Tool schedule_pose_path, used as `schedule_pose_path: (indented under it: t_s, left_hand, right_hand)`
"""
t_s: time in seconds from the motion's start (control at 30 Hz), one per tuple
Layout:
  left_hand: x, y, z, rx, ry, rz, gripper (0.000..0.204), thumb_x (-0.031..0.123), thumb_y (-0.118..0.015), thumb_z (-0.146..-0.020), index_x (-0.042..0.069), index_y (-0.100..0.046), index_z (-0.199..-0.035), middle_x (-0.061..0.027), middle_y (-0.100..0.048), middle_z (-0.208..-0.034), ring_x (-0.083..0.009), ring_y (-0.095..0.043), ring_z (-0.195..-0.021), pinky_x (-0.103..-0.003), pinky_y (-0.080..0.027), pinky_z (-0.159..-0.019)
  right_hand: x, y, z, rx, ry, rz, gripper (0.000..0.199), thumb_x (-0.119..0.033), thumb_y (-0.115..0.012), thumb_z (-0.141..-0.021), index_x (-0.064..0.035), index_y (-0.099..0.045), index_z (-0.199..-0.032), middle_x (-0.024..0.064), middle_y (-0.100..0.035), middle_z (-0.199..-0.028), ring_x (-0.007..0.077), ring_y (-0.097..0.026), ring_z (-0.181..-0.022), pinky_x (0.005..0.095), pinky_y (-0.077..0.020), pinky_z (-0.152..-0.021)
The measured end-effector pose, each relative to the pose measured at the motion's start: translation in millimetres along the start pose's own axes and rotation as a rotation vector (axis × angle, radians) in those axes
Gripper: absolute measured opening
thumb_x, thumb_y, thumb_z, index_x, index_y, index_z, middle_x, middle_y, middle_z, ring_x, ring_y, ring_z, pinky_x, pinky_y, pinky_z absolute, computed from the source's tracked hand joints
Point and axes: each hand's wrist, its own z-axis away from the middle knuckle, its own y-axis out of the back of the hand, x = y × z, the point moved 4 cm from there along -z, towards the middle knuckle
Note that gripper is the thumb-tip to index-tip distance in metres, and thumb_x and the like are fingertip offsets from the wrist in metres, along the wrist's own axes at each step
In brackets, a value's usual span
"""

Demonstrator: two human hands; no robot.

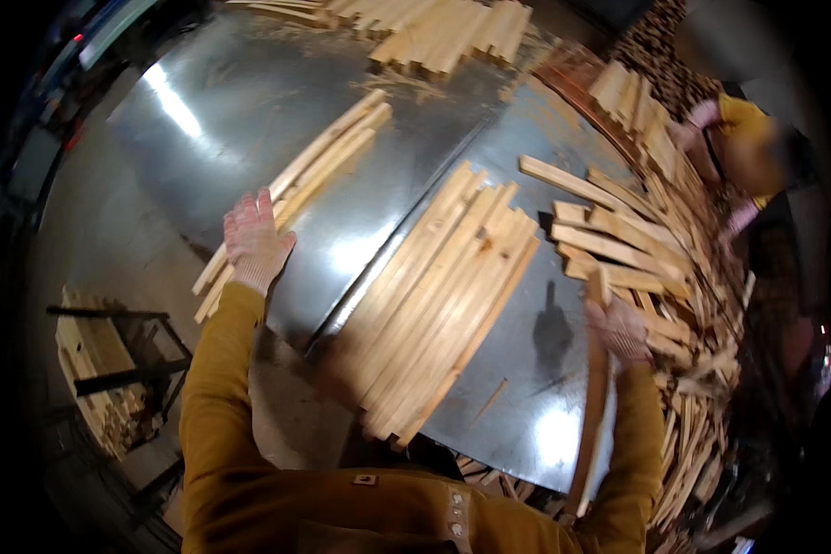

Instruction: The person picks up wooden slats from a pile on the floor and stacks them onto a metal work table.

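Note:
My left hand (254,242), in a pale glove, lies flat with its fingers stretched out on a few long wooden strips (334,155) at the left of the metal table. Those strips slant away toward the far side. At the right, my gloved right hand (622,330) is closed round one wooden strip (594,406), held lengthwise with its lower end toward me. Between my hands, a row of light wooden strips (452,300) lies side by side, their ends uneven.
The metal table (517,379) has a seam across it. Loose strips (619,240) lie in a jumbled heap along its right side. More strips (452,32) are laid out at the far edge. A co-worker (743,138) bends at the right; a rack of wood (111,369) stands lower left.

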Motion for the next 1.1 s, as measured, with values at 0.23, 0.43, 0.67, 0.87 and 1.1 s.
schedule_pose_path:
  t_s: [0.23,0.43,0.67,0.87,1.1]
  left_hand:
    - [88.5,-41.1,98.6,-0.180,-0.314,0.732,0.066,0.033,-0.068,-0.078,0.003,-0.044,-0.132,-0.0217,-0.053,-0.122,-0.0373,-0.050,-0.114,-0.044,-0.039,-0.099]
    - [113.1,-12.7,49.5,-0.285,-0.650,0.401,0.077,0.055,-0.054,-0.083,0.001,-0.041,-0.135,-0.0221,-0.045,-0.132,-0.0334,-0.042,-0.123,-0.040,-0.035,-0.102]
    - [169.0,-55.4,4.2,-0.486,-0.443,1.129,0.075,0.037,-0.063,-0.084,0.003,-0.030,-0.143,-0.0193,-0.037,-0.142,-0.0309,-0.035,-0.132,-0.038,-0.026,-0.110]
    - [159.4,-3.4,21.2,-0.728,-0.393,1.683,0.073,0.016,-0.067,-0.082,0.002,-0.028,-0.142,-0.0108,-0.050,-0.130,-0.0200,-0.051,-0.114,-0.031,-0.043,-0.098]
    - [151.5,244.7,-44.2,-0.417,-1.062,2.222,0.074,0.054,-0.053,-0.089,0.006,-0.033,-0.141,-0.0117,-0.049,-0.133,-0.0221,-0.048,-0.120,-0.035,-0.040,-0.100]
  right_hand:
    - [-136.4,-94.7,-53.9,-0.164,-0.524,-0.242,0.032,-0.033,-0.039,-0.094,-0.0097,-0.055,-0.108,0.0205,-0.062,-0.109,0.0370,-0.060,-0.101,0.0455,-0.0495,-0.082]
    - [-110.0,-98.3,-24.1,0.111,-0.011,-0.164,0.058,-0.044,-0.038,-0.092,0.0020,-0.050,-0.125,0.0244,-0.048,-0.130,0.0419,-0.052,-0.109,0.0471,-0.0415,-0.095]
    - [-129.7,-149.5,-19.6,0.200,-0.225,-1.432,0.072,-0.020,-0.065,-0.081,0.0000,-0.031,-0.141,0.0181,-0.054,-0.125,0.0327,-0.054,-0.112,0.0410,-0.0418,-0.097]
    - [-135.7,-98.6,-8.4,-0.009,-0.119,-1.831,0.074,-0.011,-0.069,-0.079,0.0013,-0.030,-0.142,0.0133,-0.053,-0.128,0.0240,-0.053,-0.113,0.0324,-0.0450,-0.093]
    - [-126.3,146.5,-18.0,0.970,0.318,-0.473,0.051,-0.018,-0.058,-0.088,0.0051,-0.042,-0.130,0.0183,-0.056,-0.122,0.0256,-0.053,-0.113,0.0344,-0.0440,-0.096]
